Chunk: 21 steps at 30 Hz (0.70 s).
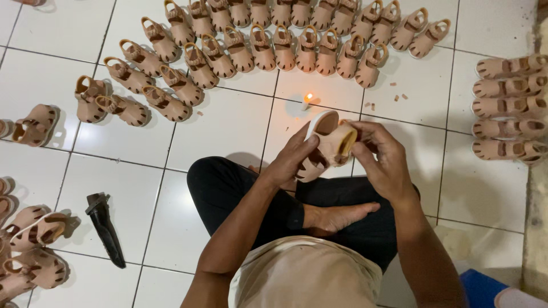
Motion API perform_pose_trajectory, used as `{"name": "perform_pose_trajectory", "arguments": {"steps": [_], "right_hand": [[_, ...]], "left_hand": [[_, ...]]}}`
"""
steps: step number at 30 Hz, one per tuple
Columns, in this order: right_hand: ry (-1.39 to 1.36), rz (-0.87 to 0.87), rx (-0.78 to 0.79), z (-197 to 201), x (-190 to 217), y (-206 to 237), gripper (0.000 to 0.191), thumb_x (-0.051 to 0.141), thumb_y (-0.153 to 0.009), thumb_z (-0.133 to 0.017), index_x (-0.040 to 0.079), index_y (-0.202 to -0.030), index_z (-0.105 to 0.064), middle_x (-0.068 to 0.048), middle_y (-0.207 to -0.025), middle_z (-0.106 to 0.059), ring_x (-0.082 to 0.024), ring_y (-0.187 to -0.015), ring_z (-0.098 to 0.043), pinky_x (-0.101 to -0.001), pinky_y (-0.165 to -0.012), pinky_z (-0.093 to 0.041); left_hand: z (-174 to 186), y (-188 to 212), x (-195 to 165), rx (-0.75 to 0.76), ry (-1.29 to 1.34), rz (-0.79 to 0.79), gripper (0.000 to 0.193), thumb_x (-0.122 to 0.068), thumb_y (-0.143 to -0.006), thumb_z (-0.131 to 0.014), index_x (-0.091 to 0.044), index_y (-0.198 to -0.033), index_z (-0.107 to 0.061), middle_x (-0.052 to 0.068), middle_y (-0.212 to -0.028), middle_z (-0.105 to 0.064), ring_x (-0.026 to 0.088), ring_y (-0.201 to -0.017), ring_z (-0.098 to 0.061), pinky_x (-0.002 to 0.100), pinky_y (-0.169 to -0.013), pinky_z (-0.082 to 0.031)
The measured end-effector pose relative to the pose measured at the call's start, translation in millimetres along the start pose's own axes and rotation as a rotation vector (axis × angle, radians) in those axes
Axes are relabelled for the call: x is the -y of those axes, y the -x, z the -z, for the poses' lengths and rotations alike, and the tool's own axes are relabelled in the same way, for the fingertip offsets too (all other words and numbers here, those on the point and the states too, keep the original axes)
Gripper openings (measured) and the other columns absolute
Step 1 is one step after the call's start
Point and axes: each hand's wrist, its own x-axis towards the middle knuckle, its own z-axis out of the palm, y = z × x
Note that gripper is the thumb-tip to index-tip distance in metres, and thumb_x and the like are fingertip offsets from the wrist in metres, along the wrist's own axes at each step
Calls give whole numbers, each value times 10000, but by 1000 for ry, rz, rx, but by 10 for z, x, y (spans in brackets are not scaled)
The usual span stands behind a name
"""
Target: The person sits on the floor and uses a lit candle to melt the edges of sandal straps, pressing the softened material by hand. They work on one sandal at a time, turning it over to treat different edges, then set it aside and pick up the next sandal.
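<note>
Beige moulded child's sandal (326, 145), probably light and flexible: left hand (291, 157) cups its sole, right hand (383, 159) pinches the heel strap.

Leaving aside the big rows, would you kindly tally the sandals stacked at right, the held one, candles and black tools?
Sandals stacked at right: 5
Held sandal: 1
Lit candle: 1
Black tool: 1
Total: 8

hands: left (294, 157), right (382, 159) grip pink sandal (328, 145) | lit candle (308, 98) ahead | floor: sandal rows (257, 40)
</note>
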Motion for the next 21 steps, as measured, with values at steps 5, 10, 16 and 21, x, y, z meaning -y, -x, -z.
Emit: {"name": "perform_pose_trajectory", "arguments": {"steps": [5, 10, 16, 21], "right_hand": [[10, -64, -34, -5, -4, 102, 269, -18, -1049, -609, -56, -1315, -624, -109, -1066, -747, -117, -899, -693, -252, -773, -580], [188, 119, 42, 84, 182, 128, 391, 40, -875, -747, -38, -1234, -614, -104, -1079, -712, -139, -984, -703, -277, -835, -580], [422, 121, 74, 113, 304, 104, 314, 124, -832, -825, 15, -1056, -634, -97, -905, -692, -152, -791, -684, -306, -699, -534], [393, 119, 12, 21, 259, 140, 185, 149, -949, -772, 18, -1021, -662, -77, -816, -657, -148, -708, -640, -303, -637, -501]], "left_hand": [[-188, 62, -145, -9, -133, -64, 745, -482, -993, -653, -40, -1531, -388, 106, -1238, -598, 179, -921, -664, 326, -740, -583], [-273, 158, -241, 71, -443, -282, 761, -514, -1031, -689, -66, -1564, -381, 112, -1400, -552, 208, -1241, -562, 360, -1072, -474], [-285, 184, -246, 124, -546, -340, 789, -510, -991, -730, -81, -1572, -412, 135, -1588, -446, 250, -1500, -444, 423, -1302, -381], [-259, 186, -198, 125, -509, -405, 762, -495, -993, -742, -83, -1550, -425, 136, -1615, -424, 264, -1541, -407, 414, -1292, -356]]}}
